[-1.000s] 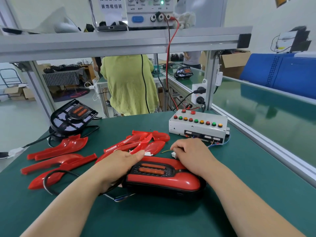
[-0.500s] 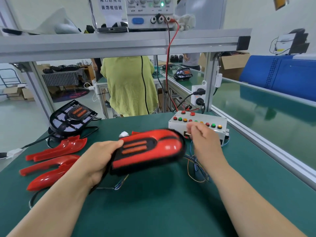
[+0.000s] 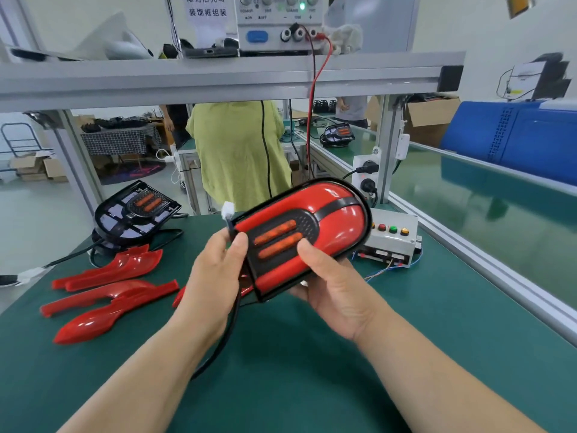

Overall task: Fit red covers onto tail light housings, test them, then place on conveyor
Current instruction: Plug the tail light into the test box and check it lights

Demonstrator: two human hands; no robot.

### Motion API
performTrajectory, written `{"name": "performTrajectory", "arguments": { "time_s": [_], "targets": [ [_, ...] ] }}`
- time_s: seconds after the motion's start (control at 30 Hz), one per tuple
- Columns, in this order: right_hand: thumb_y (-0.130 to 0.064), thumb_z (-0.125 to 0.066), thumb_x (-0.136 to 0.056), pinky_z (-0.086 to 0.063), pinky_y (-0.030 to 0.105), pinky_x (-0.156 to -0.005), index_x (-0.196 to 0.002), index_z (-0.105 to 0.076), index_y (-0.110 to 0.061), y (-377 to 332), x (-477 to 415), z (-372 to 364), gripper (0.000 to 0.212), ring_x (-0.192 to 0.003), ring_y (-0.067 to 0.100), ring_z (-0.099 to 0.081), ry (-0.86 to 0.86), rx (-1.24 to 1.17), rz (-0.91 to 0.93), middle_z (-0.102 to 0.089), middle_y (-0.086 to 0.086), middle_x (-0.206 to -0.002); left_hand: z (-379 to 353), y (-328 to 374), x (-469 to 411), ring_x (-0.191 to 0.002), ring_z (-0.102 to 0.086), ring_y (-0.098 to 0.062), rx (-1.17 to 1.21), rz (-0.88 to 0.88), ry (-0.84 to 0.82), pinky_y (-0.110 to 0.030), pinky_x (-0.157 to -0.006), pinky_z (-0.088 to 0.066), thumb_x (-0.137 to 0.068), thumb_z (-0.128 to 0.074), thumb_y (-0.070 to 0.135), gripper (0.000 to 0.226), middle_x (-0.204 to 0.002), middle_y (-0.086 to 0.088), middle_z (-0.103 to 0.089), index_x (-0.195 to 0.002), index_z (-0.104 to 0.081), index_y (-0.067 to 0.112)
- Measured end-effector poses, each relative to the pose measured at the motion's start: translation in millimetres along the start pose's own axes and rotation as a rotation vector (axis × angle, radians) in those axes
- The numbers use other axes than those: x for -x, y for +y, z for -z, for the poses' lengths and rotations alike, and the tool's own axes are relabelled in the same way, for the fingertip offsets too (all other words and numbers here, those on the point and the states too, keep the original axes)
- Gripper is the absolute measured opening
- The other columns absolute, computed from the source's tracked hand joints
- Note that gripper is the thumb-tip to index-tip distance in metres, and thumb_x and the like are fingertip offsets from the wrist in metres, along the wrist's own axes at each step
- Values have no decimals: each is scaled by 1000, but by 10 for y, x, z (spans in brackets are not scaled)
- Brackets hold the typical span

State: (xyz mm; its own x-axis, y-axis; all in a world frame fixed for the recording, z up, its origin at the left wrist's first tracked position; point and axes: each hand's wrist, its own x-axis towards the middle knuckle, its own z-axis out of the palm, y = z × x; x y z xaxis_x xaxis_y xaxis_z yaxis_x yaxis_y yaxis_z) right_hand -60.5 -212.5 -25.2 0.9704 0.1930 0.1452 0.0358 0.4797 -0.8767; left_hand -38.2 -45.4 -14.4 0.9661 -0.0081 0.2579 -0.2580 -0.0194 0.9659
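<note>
I hold an assembled tail light point(image 3: 315, 223), a black housing with its red cover fitted, tilted up above the green table. My left hand point(image 3: 215, 276) grips its near left edge, where a black cable and white connector point(image 3: 228, 210) come out. My right hand point(image 3: 331, 282) grips the near right edge, thumb on the cover. Several loose red covers point(image 3: 109, 285) lie on the table at the left. The white test box point(image 3: 393, 242) with coloured buttons stands behind the light. The green conveyor point(image 3: 487, 214) runs along the right.
A bare black housing point(image 3: 137, 210) leans at the back left of the table. Overhead runs an aluminium shelf point(image 3: 218, 79) bearing a power supply point(image 3: 278, 23). A person in a yellow-green top point(image 3: 234, 157) stands beyond the table. A socket strip point(image 3: 365, 176) is fixed to the post.
The tail light has come up off the table and tilted toward me. My right hand left the test box and took hold of the light's right edge.
</note>
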Motion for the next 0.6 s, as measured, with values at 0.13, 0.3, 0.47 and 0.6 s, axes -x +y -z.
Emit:
{"name": "performTrajectory", "arguments": {
  "time_s": [0.13,0.3,0.47,0.6],
  "targets": [
    [-33,-73,-78,-56,44,-91,-128,-64,-10,-89,4,65,55,-117,28,-63,-68,-223,1,-63,18,-133,0,27,11,-97,-71,-18,3,12,-164,-35,-84,-55,-106,-41,19,30,-106,2,-75,-122,-66,26],
    [-27,-89,-65,-46,53,-105,-124,-68,-8,-113,-3,124,66,-122,34,-60,-238,-402,-31,-64,18,-130,70,-42,-14,-43,-44,-5,-332,-27,-99,-12,-43,-35,-96,-53,5,29,-49,11,-53,-79,-71,20],
    [-26,-89,-64,-48,52,-104,-122,-70,-7,-69,6,92,63,-115,34,-65,-204,-387,-52,-67,18,-125,-3,-102,96,-92,-68,-8,-538,-88,-291,-20,-87,-52,-93,-59,1,32,-98,12,-74,-103,-71,29],
    [-23,-85,-65,-47,56,-102,-123,-68,-4,-235,-26,247,64,-119,39,-61,-102,-518,74,-62,22,-132,43,-48,63,-107,-58,13,-524,-123,-416,-10,-92,-41,-99,-55,39,27,-111,36,-64,-119,-56,57]
  ]
}}
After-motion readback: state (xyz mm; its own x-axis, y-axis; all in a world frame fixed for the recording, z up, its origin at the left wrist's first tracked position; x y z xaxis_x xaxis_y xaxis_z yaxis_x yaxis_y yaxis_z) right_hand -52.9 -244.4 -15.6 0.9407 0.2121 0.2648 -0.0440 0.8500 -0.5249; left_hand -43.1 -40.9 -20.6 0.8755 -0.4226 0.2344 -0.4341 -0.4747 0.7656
